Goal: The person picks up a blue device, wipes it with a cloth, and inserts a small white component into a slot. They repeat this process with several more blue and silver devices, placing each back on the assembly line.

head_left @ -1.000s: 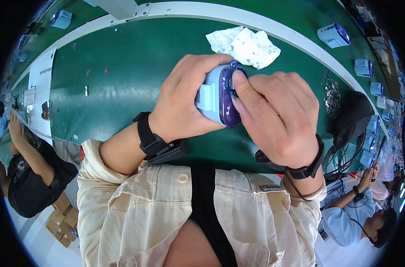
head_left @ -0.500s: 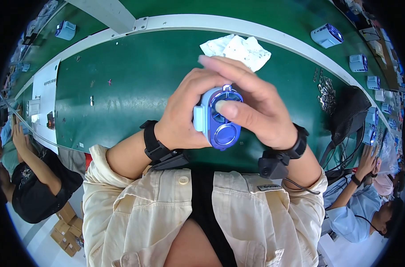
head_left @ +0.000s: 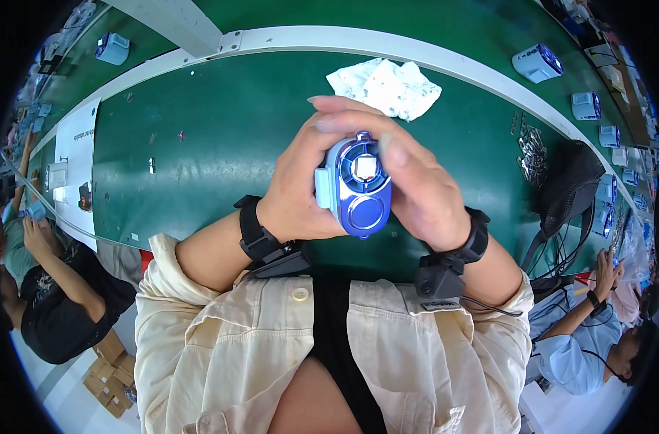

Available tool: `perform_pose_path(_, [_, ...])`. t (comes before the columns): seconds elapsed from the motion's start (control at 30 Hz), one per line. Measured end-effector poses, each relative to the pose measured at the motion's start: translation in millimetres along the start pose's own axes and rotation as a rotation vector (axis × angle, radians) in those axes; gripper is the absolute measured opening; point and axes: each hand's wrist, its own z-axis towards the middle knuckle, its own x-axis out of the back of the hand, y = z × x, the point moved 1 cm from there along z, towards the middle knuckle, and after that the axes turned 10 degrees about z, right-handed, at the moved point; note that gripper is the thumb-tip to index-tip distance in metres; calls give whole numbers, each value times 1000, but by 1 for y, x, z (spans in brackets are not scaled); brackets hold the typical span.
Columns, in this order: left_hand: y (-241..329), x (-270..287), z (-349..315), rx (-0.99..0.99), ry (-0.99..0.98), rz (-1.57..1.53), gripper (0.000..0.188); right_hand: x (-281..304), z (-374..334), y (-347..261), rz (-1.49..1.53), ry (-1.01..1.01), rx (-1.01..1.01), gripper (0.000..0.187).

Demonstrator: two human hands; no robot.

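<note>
A small blue, toy-like device (head_left: 366,213) with a shiny front is held upright over the table between my hands. Its front has a spoked round opening with a bright white square at the centre, and a round disc below. My left hand (head_left: 290,181) is closed around its left side, beside a light-blue tab. Cupped about the far and right side is my right hand (head_left: 425,189), its fingers lying over those of my left. The right thumb is raised beside the round opening, slightly blurred. The back of the device is hidden by my hands.
Beyond my hands a crumpled white cloth (head_left: 387,85) lies on the green table (head_left: 199,145). Small metal parts (head_left: 533,155) and a black mesh bag (head_left: 570,181) are at right. Similar devices (head_left: 538,64) stand past the white rail (head_left: 358,40). Co-workers sit on both sides.
My right thumb has come off the round opening and moved up and to the right. The white square at its centre now shows. The device has shifted slightly.
</note>
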Motion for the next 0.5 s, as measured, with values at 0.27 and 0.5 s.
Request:
perform_pose_path(0.27, [1,2,-1,47,-59,-3,77,6,-3,2,-140,-102,-12,43])
perform_pose_path(0.5, [-9,4,-5,23,-47,-48,77,5,2,10,-51,-85,-4,58])
